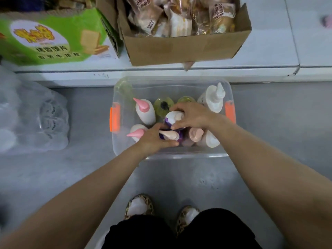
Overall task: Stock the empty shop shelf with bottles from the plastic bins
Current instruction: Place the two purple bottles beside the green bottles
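Clear bin (172, 80) on floor (86, 169), 12 o'clock of feet (139, 206). Left hand (155, 139) fingers curled round nearer purple bottle (170, 135); right hand (193, 116) fingers wrapped over farther purple bottle (171, 116) at pump head. Both likely gripped together so shelf trips are halved.

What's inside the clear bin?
Pump bottles: pink-topped bottles left, yellow bottles behind, white bottles right, purple bottles mid. Left hand and right hand grip the purple ones, hiding their bodies.
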A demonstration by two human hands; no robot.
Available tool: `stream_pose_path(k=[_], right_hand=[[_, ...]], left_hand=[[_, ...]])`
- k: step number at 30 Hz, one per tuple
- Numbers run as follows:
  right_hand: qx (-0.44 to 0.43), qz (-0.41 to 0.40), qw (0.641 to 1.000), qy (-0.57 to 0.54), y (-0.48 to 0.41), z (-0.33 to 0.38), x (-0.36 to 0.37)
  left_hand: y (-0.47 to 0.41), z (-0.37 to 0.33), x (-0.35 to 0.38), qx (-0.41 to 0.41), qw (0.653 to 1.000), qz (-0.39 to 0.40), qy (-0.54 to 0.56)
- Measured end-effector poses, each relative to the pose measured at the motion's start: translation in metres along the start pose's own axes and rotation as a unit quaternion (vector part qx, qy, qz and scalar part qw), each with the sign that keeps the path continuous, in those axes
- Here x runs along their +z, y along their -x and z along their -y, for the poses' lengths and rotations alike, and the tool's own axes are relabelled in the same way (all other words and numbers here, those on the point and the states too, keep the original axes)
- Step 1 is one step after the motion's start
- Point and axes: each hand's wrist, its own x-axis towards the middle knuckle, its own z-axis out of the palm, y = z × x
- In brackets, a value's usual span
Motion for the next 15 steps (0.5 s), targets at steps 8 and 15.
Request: stream_pose_path(k=[8,15], right_hand=[[-0.021,0.016,0.999,-0.020,-0.024,-0.013,-0.014],[-0.039,-0.040,0.992,-0.111,-0.024,-0.028,-0.001]], left_hand=[[-0.014,0.022,0.002,0.019,0.997,0.011,0.072],[-0.021,0.015,0.006,0.039,0.998,0.042,0.021]])
